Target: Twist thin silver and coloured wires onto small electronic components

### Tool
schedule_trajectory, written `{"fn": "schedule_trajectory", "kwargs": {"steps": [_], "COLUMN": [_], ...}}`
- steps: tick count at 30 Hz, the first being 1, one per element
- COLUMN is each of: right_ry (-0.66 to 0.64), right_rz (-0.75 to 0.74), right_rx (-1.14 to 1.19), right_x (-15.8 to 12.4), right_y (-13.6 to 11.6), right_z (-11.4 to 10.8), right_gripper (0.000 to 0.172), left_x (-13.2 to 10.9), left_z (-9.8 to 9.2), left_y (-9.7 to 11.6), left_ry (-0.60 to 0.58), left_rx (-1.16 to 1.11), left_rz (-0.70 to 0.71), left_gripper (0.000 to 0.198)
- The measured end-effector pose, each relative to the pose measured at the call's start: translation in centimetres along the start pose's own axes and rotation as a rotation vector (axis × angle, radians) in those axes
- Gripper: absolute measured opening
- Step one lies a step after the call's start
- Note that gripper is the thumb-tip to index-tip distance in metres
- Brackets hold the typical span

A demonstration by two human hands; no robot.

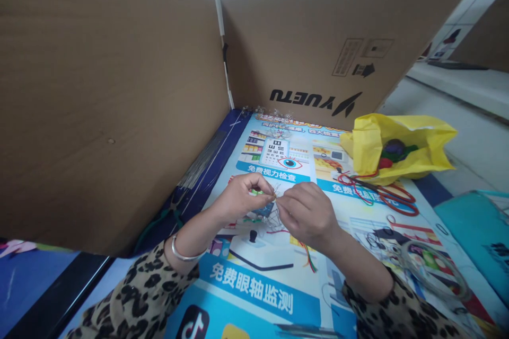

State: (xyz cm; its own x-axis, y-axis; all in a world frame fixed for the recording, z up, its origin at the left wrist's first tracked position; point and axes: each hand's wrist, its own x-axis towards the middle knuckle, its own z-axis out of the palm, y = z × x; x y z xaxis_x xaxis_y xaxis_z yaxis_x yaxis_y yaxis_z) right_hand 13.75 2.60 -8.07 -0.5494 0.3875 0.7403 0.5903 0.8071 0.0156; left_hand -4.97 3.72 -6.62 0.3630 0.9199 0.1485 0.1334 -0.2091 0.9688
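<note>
My left hand (246, 196), with a silver bangle on its wrist, is closed in a pinch of thumb and forefinger. My right hand (308, 214) pinches at nearly the same spot, its fingertips almost touching those of the left. Something tiny and yellowish sits between the fingertips, too small to name. Just below them is a tangle of thin wire (272, 220), partly hidden by the hands. Red, yellow and green threads (309, 258) trail out beneath my right hand onto the printed poster (254, 254).
Cardboard panels (119, 90) stand left and behind. At right are a yellow bag (366, 143) with yarn balls, red-handled scissors (397, 198), a wire coil (437, 270) and a teal case (473, 233). Green-handled pliers (170, 214) and straight wires (202, 161) lie at left; wire pieces (280, 124) lie behind.
</note>
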Motion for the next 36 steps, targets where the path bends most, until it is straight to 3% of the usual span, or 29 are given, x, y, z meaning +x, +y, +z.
{"fn": "schedule_trajectory", "kwargs": {"steps": [11,21,30,36], "right_ry": [0.100,-0.131,-0.148,-0.150], "right_rz": [0.291,0.633,0.715,0.718], "right_rx": [0.374,0.676,0.722,0.690], "right_x": [0.5,1.6,1.7,1.5], "right_y": [0.5,0.1,-0.2,-0.3], "right_z": [-0.3,-0.9,-0.9,-0.7], "right_gripper": [0.013,0.010,0.010,0.009], "left_x": [0.0,-0.2,-0.2,0.0], "left_z": [0.8,0.8,1.0,0.7], "left_y": [0.3,0.6,0.5,0.3], "left_ry": [0.007,0.079,0.095,0.061], "left_rx": [-0.030,0.210,0.272,0.279], "left_rz": [0.197,0.355,0.402,0.322], "left_gripper": [0.008,0.013,0.014,0.013]}}
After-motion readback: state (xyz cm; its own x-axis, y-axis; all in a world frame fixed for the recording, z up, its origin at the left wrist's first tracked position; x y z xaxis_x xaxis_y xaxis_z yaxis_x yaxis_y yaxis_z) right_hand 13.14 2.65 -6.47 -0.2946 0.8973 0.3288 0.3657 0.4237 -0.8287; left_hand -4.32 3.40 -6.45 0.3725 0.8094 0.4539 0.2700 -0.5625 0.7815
